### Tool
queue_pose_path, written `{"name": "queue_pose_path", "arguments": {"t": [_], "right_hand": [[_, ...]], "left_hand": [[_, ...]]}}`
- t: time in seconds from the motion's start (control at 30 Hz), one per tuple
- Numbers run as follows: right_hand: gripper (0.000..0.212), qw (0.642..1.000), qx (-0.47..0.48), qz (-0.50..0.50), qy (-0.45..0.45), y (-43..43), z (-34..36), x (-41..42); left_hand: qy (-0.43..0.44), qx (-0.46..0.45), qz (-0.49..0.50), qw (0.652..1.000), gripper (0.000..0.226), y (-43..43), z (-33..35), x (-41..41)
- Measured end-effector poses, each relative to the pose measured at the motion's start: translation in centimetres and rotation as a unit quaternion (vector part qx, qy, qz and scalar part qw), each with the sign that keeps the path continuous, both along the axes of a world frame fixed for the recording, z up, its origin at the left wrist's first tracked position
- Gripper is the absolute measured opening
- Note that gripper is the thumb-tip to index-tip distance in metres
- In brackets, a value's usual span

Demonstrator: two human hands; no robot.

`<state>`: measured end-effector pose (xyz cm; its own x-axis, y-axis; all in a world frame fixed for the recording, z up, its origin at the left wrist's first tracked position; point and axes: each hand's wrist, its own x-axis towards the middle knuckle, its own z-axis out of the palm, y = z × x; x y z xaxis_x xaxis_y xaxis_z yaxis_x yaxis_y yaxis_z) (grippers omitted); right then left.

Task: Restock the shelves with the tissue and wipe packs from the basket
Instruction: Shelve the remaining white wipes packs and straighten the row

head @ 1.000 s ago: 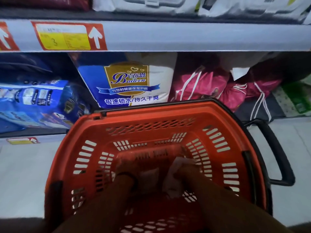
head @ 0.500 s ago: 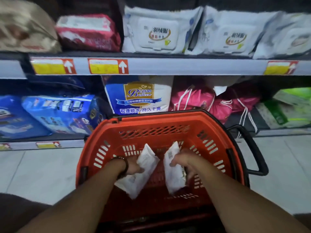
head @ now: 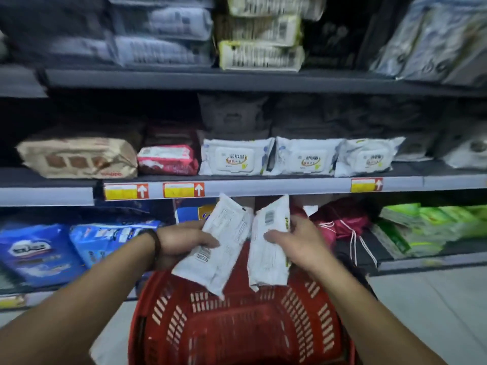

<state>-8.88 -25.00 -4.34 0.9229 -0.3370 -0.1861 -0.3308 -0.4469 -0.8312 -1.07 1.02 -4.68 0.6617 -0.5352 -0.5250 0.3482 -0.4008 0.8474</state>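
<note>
My left hand [head: 181, 241] grips a white wipe pack [head: 218, 248], tilted with its printed back toward me. A second white wipe pack [head: 268, 256] is held by my right hand [head: 297, 241], nearly upright. Both packs hang above the red plastic basket [head: 237, 325] on the floor, just below the middle shelf edge [head: 263, 185]. On that shelf stand three matching white wipe packs [head: 235, 158] with lids facing out.
A tan pack [head: 79, 156] and a pink pack [head: 168, 159] lie left of the white ones. The bottom shelf holds blue packs [head: 39, 254], pink drawstring bags [head: 340, 222] and green packs [head: 421, 227]. Stacked packs [head: 261, 51] fill the top shelf.
Both hands have lifted the two white packs out of the basket and up toward the middle shelf. My view has tilted up, showing the higher shelves.
</note>
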Motion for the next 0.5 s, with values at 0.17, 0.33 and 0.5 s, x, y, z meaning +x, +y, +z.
{"name": "queue_pose_path", "arguments": {"t": [0.17, 0.33, 0.5], "right_hand": [[0.031, 0.987, 0.102, -0.058, -0.108, 3.0, -2.1, 0.3], [0.024, 0.96, 0.203, -0.101, -0.164, 2.9, -2.4, 1.1], [0.016, 0.942, 0.261, -0.08, -0.195, 3.1, -1.7, 2.2]], "left_hand": [[-0.1, -0.076, 0.076, 0.989, 0.033, -3.7, 0.7, -1.3], [-0.135, -0.113, 0.054, 0.983, 0.056, -4.7, 0.9, -1.0], [-0.092, -0.138, 0.12, 0.979, 0.078, -5.0, 0.8, -0.2]]}}
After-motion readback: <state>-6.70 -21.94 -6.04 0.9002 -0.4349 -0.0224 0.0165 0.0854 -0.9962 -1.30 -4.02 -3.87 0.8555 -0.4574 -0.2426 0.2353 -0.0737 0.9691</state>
